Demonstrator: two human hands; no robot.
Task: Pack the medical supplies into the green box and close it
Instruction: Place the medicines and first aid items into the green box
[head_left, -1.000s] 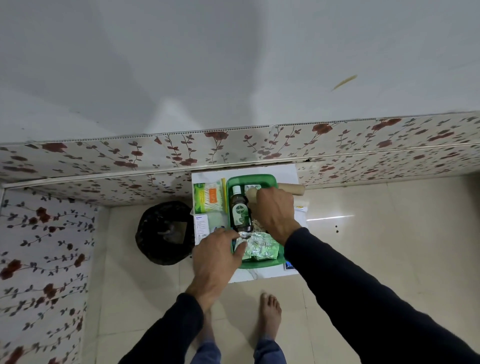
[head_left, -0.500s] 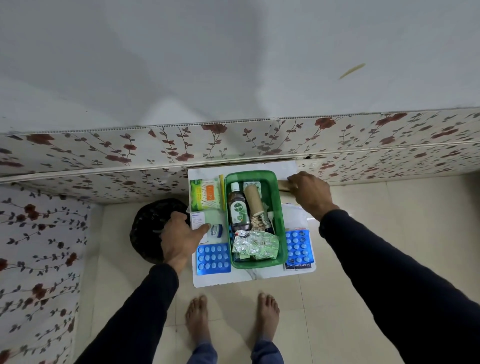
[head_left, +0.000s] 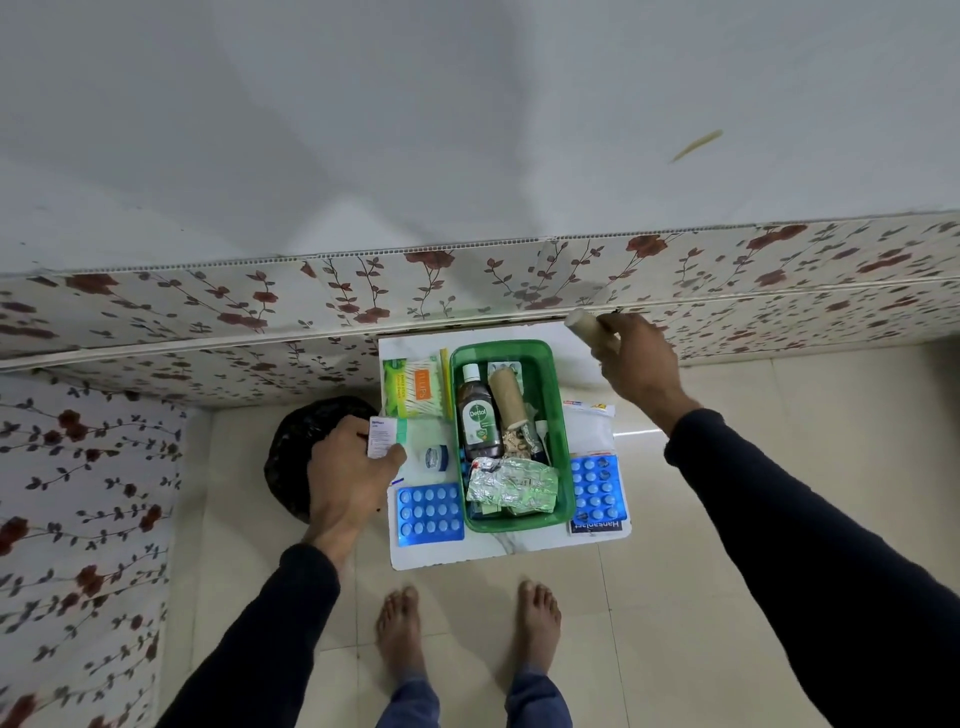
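Currently we judge packing half done: the green box (head_left: 556, 415) holds a bottle (head_left: 478, 415), our left hand (head_left: 348, 478) pinches a small carton (head_left: 383, 437), our right hand (head_left: 636, 364) grips a roll (head_left: 584, 326), and blister packs (head_left: 430, 513) remain on the desk (head_left: 441, 556).

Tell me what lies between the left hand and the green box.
In the head view, a small round blue-lidded jar sits between the left hand and green box.

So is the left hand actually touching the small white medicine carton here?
Touching. The head view shows the left hand with its fingers wrapped over the lower edge of the small white carton, covering part of it.
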